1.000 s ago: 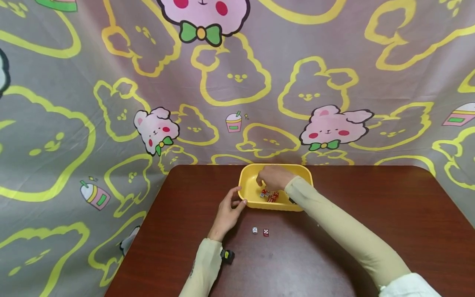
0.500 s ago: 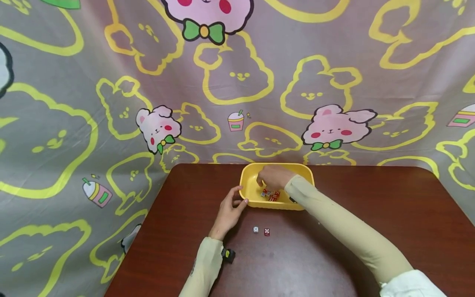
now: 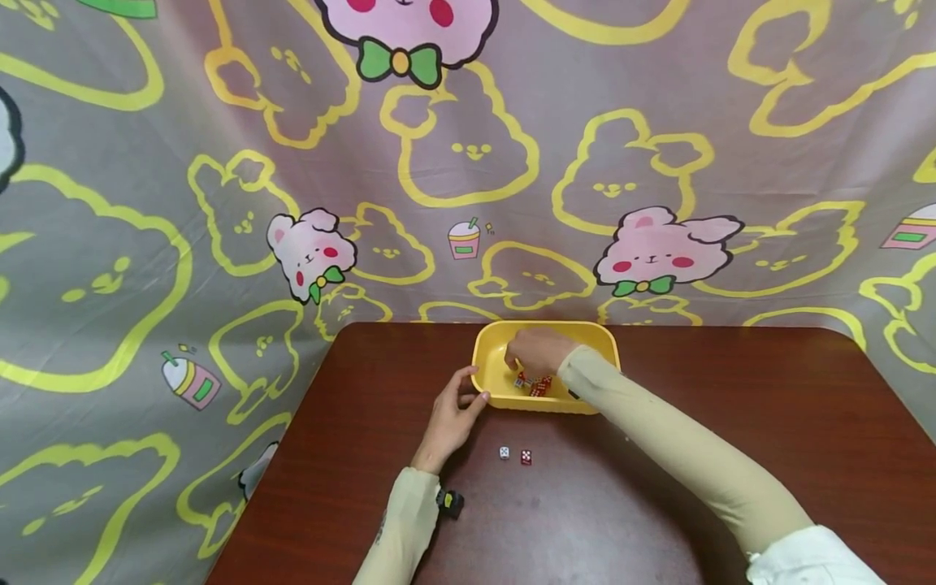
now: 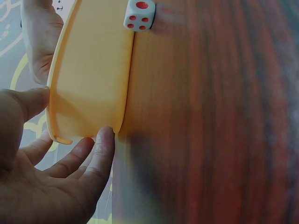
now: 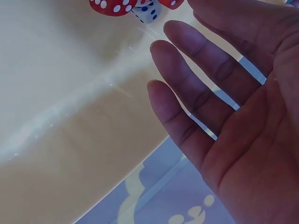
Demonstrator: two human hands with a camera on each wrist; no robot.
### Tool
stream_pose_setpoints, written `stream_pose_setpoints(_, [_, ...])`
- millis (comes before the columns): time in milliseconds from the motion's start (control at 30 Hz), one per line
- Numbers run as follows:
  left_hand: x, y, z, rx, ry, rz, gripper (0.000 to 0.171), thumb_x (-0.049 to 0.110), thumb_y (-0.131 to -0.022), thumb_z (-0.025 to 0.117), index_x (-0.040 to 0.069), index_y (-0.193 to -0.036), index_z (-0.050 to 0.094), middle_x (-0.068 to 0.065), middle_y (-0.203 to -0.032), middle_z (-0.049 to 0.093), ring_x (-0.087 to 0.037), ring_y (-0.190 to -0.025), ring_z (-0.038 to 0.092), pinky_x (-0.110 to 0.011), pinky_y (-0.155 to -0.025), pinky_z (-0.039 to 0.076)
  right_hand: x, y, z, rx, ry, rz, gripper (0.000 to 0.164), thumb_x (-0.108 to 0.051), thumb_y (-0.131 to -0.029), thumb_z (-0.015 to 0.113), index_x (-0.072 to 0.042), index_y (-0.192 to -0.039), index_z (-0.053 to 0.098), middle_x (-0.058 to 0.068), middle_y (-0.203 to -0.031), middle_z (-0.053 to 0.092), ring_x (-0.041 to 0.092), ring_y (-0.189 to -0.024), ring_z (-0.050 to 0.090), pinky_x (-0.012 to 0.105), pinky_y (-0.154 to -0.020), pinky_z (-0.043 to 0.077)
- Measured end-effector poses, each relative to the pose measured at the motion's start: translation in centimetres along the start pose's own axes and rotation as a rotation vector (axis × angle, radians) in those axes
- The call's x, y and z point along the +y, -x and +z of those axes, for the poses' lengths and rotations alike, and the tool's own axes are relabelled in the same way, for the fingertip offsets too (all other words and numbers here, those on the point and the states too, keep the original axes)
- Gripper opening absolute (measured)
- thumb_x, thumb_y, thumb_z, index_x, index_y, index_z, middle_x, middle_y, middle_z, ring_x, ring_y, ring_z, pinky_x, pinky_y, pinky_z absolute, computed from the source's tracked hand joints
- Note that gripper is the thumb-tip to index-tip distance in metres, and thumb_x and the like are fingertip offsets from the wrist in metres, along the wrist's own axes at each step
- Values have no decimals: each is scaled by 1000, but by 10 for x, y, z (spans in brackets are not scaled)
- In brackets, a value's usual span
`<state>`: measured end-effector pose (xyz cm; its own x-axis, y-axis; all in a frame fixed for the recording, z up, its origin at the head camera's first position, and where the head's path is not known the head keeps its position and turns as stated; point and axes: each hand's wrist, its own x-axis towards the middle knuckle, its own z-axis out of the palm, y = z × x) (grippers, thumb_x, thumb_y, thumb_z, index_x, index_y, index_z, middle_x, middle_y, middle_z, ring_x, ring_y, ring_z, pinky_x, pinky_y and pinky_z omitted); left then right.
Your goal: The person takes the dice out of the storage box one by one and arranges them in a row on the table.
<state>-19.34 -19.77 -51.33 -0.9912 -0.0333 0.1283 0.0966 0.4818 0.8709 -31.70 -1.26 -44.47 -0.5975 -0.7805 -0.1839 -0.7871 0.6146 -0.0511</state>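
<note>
A yellow plastic bin (image 3: 493, 400) stands at the table's far edge. My left hand (image 3: 448, 418) holds its left end; in the left wrist view the thumb is on the rim and the fingers are against the end wall. Inside the bin hovers my right hand (image 3: 537, 349), palm down, fingers relaxed and slightly bent; its thumb and index tips are partly cut off in the right wrist view. Beside it lie several red dice (image 3: 539, 387) and white dice (image 5: 148, 12). A white die (image 3: 504, 452) and a red die (image 3: 526, 457) sit on the table before the bin.
The dark brown wooden table (image 3: 731, 406) reaches back to a grey cloth backdrop (image 3: 504, 187) with cartoon bears and rabbits. The bin stands close to that cloth. A small black device (image 3: 449, 503) is strapped to my left wrist.
The head view has shifted slightly. My right hand stays over the dice in the bin with hardly any movement, and my left hand keeps its place at the bin's end.
</note>
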Motion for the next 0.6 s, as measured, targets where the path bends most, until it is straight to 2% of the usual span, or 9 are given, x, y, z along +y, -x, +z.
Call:
stream_pose_setpoints(367, [0, 1, 2, 9, 7, -6, 49, 19, -93, 66, 14, -138, 47, -16, -122, 62, -25, -97, 69, -29, -80, 55, -1, -1, 4, -10, 24, -10, 20, -12, -75, 74, -26, -89, 74, -2, -93, 70, 14, -80, 60, 32, -70, 51])
stream_pose_setpoints(600, [1, 0, 1, 13, 15, 19, 48, 18, -93, 66, 12, -136, 48, -17, -120, 62, -26, -96, 69, -28, -78, 56, 0, -4, 6, -6, -3, -3, 18, -10, -77, 72, -26, -84, 73, -3, -90, 69, 15, -79, 59, 33, -71, 51])
